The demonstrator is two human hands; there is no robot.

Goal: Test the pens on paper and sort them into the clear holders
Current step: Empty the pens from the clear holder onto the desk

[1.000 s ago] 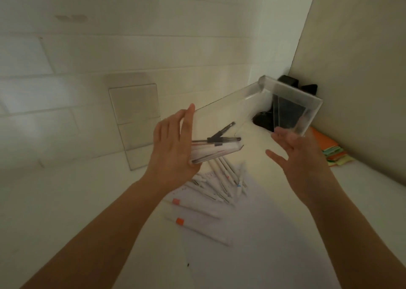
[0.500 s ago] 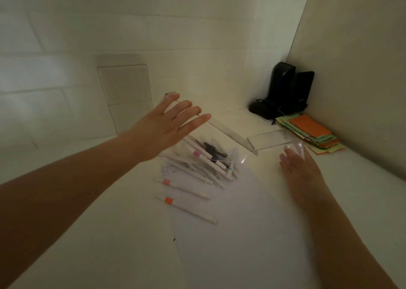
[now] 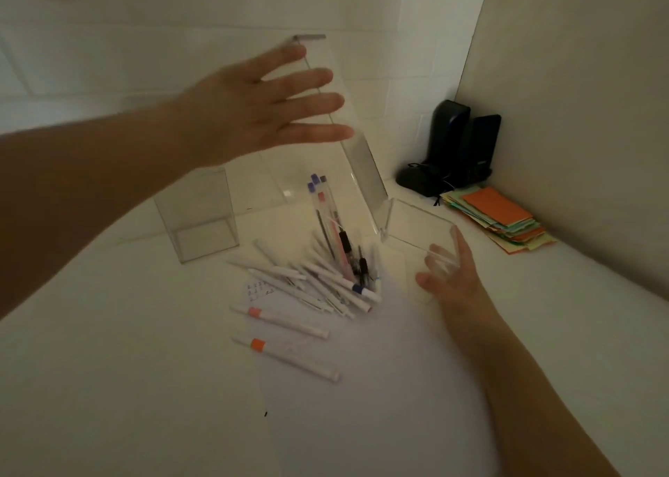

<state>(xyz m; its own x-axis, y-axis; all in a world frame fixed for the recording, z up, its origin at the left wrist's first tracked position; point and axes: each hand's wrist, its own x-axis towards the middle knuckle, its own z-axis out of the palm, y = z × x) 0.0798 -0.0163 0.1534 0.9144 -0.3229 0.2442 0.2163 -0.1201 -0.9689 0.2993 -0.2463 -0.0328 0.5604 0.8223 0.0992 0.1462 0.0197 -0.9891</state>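
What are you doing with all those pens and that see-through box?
A person is tipping a clear holder so pens spill onto the pile of pens on the white paper. The left hand presses flat against its raised end; the right hand holds its low end. Another empty clear holder stands nearby.

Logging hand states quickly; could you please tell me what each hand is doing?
Left hand: open, fingers straight against the tilted clear holder.
Right hand: grips the holder's lower end.
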